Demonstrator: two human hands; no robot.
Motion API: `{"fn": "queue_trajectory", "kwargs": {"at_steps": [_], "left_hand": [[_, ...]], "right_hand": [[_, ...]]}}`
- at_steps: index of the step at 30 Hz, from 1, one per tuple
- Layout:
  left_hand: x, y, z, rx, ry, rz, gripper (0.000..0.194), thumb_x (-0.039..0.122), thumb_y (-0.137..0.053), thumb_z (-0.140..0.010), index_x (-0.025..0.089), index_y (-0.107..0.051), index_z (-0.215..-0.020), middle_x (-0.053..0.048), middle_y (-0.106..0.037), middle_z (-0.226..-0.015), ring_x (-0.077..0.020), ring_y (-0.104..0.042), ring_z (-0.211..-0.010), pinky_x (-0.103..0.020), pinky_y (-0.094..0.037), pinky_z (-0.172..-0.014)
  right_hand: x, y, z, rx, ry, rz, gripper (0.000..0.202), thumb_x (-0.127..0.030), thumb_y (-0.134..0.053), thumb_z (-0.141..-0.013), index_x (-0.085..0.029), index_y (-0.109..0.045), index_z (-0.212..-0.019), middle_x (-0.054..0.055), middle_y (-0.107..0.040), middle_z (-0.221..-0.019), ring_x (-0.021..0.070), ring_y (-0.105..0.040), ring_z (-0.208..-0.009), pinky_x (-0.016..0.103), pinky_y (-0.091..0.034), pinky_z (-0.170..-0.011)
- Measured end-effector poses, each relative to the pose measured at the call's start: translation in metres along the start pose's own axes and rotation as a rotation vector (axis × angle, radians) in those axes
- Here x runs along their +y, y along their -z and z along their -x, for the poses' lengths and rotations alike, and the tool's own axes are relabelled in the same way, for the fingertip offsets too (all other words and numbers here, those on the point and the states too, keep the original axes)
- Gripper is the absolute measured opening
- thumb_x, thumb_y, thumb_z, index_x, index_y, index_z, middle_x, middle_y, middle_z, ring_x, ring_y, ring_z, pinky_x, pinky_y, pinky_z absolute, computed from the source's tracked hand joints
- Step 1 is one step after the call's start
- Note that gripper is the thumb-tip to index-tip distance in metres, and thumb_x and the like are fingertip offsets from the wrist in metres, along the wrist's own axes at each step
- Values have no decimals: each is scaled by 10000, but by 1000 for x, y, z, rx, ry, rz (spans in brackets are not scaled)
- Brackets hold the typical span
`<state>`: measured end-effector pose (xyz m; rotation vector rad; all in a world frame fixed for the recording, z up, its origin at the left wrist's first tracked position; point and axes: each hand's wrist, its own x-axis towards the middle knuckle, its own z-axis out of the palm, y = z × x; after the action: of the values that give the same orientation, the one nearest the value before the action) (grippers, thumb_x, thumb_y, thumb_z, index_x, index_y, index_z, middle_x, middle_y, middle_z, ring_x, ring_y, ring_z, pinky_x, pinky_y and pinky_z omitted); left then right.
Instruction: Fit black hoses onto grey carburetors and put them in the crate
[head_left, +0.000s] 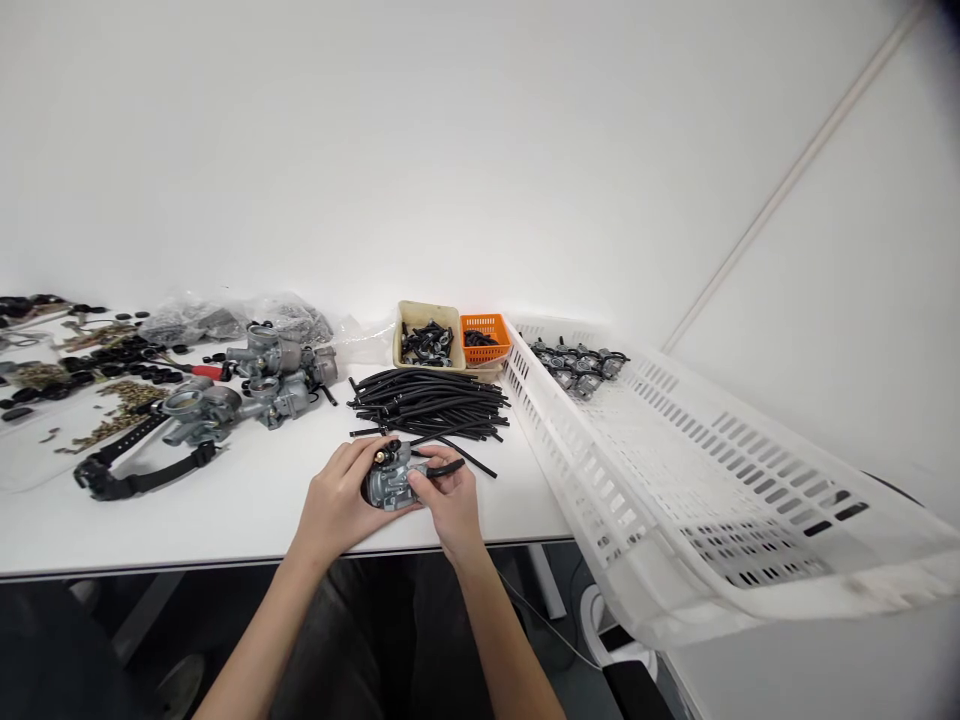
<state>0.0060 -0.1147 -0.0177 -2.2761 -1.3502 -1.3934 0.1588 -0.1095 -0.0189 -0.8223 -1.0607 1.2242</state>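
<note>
A grey metal carburetor [391, 484] is held over the front edge of the table. My left hand [341, 500] wraps round its left side, near a brass fitting [381, 456] at the top. From the right, my right hand [450, 500] pinches a short black hose [448, 467] against the carburetor; whether the hose is joined to it cannot be made out. Just behind both hands lies a pile of long black hoses [427, 402]. One loose hose [471, 458] sticks out toward the right.
Several carburetors [281, 395] stand on the left, beside a black strap [142, 485], brass bits and black rings. A cream bin [399, 345] and an orange basket [486, 325] hold black parts. The large white crate [637, 480] on the right contains more carburetors [581, 368].
</note>
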Motion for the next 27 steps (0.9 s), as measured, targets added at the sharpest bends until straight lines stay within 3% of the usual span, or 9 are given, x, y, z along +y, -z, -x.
{"fn": "queue_trajectory", "kwargs": {"at_steps": [5, 14, 20, 25, 27], "left_hand": [[0, -1, 1, 8, 1, -4, 685, 480, -754, -650, 176, -515, -1215, -105, -611, -1114, -253, -589, -1024, -360, -488, -908], [0, 1, -2, 2, 200, 92, 638, 526, -765, -599, 179, -546, -1088, -83, -615, -1062, -248, -607, -982, -344, -500, -875], [-1, -2, -1, -9, 178, 46, 642, 532, -753, -612, 179, -541, -1104, -95, -617, -1082, -259, -605, -997, -365, -499, -887], [-3, -4, 2, -13, 65, -15, 659, 514, -738, -648, 185, -525, -1178, -104, -616, -1111, -259, -599, -1018, -371, -501, -895], [-2, -4, 2, -12, 18, -29, 683, 505, -737, -656, 186, -508, -1215, -107, -613, -1124, -259, -594, -1027, -372, -499, -900]], "right_hand": [[-3, 0, 1, -59, 4, -4, 162, -258, -772, -639, -190, -707, -771, 18, -668, -801, 169, -618, -808, 296, -498, -774], [-2, 2, 3, -169, -81, -102, 346, -307, -755, -687, -185, -690, -1005, 55, -710, -933, 197, -644, -879, 321, -507, -796], [-2, -1, 1, -35, -95, -41, 254, -287, -811, -608, -177, -620, -736, -3, -651, -741, 146, -615, -734, 263, -495, -694], [0, -1, -1, 2, -47, 46, 351, -290, -793, -621, -197, -683, -941, 1, -632, -813, 131, -593, -718, 259, -493, -686], [1, -1, -2, -15, -16, 75, 293, -315, -764, -657, -186, -714, -915, 26, -645, -846, 153, -602, -770, 280, -498, -727]]}}
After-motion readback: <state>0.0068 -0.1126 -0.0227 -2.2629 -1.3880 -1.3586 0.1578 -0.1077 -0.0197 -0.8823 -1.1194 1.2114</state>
